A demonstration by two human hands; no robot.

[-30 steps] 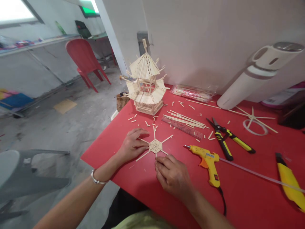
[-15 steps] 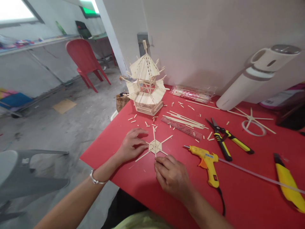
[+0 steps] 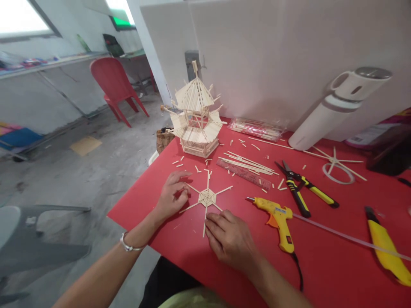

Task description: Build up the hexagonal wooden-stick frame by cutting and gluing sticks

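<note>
"Where's your stick web?"
"Just below mid-frame, its lower spoke now uncovered. Your left hand, loosely open, has left its middle; your right hand likely steadies it alone. Pinching? Can't tell."

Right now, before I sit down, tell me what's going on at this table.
A person has both hands at a flat, web-like stick piece on the red table. The right hand has its fingers at the lower spokes; the left hand is beside the upper-left spoke, though whether it touches is unclear. A pagoda-like stick model stands behind. A yellow glue gun and cutters lie to the right, untouched.
</note>
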